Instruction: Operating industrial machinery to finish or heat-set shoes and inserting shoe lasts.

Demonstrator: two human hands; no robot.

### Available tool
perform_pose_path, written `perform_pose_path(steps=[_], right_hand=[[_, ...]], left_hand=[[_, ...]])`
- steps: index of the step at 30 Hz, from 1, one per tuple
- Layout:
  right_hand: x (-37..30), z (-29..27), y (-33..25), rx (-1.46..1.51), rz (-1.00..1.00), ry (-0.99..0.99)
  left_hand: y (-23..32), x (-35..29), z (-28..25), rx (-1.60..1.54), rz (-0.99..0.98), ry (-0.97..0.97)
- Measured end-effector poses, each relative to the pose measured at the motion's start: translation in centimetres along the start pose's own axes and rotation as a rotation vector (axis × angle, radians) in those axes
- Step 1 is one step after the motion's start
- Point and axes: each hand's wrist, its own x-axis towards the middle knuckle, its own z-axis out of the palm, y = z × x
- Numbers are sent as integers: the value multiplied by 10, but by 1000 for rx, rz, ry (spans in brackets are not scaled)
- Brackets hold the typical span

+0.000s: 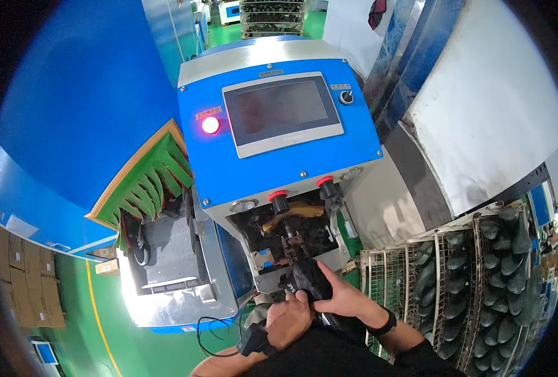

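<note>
Your left hand (288, 322): clamped on the irregular black piece (311, 283) | your right hand (344, 296): against its right side, can't tell whether clamped | piece: at the open mouth of the blue-and-grey metal machine (279, 166)

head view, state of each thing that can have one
Indicator lamp: lit red
Screen: dark
Toggle switch: on or off unclear
Green strip curtain: hanging, strips parted
Wire rack: loaded with dark pieces
Left hand: fingers curled on black item
Right hand: against black item, thumb extended
</note>
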Motion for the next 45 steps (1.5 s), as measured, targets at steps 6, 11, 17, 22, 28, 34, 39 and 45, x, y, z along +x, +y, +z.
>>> perform_pose_path(steps=[6, 11, 17, 22, 28, 34, 39, 45], right_hand=[[7, -2, -17, -169, 1, -135], [18, -13, 13, 493, 184, -74], [14, -18, 5, 727, -22, -14], [21, -38, 35, 1197, 282, 44], [40, -53, 10, 423, -35, 300], [85, -29, -14, -198, -52, 325], [116, 7, -25, -821, 143, 113], [145, 12, -22, -794, 189, 181]], left_hand=[[-47, 7, -30, -231, 316, -229], [-52, 1, -11, -418, 600, -69], [-39, -26, -39, -694, 639, 67], [-41, -37, -30, -743, 571, 140], [-79, -20, 1, -722, -185, 150], [-91, -21, 11, -903, -322, 37], [-102, -23, 20, -825, -284, -34], [-111, -24, 27, -858, -303, 39]])
